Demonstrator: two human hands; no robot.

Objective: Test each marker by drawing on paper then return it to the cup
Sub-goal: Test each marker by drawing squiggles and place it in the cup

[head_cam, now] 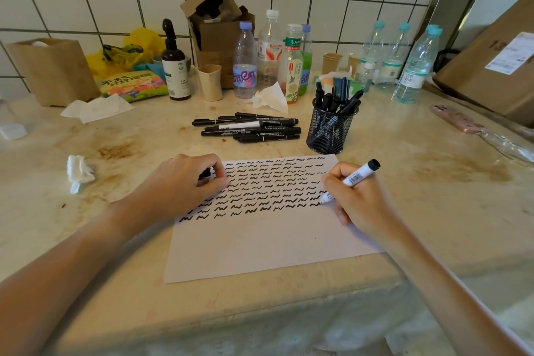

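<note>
Head view: white-barrelled marker (351, 180) is pinched in the right hand (358, 199), tip down on the paper (260, 243) at the right end of the second-to-last squiggle row. Left hand (185, 182) rests on the sheet's upper left, fingers curled round something small and dark, probably the cap (205, 173); can't confirm. Mesh cup (332, 127) with tested markers sits just beyond the paper's top right corner; untested pile (248, 127) lies to its left. Advice: keep the sheet pinned, light pressure, one short squiggle, check ink is solid, recap fully before dropping it in the cup.
</note>
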